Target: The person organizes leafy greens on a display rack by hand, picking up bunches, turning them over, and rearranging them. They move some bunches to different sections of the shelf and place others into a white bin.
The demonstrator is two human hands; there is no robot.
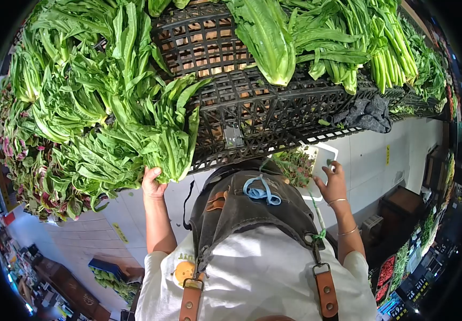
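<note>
My left hand (pixel 155 183) grips the base of a leafy green lettuce (pixel 169 142) at the front edge of a heap of similar long-leaved greens (pixel 89 101). Its thumb shows against the pale stem end, and the other fingers are partly hidden beneath. Off to the right, my right hand (pixel 335 187) hangs with fingers curved and apart, holding nothing visible. Below that hand is a white-rimmed bin (pixel 324 147) with leafy trimmings (pixel 294 165) next to it. A single lettuce (pixel 266 43) lies on the black plastic crates, stem end toward me.
Black lattice crates (pixel 231 99) form the display in front of me. Celery-like stalks (pixel 389 59) lie at the right, and a dark crumpled cloth (pixel 367 113) rests on the crate edge. Red-green leaves (pixel 33 176) are at far left. My dark apron (pixel 252 206) nearly meets the crates.
</note>
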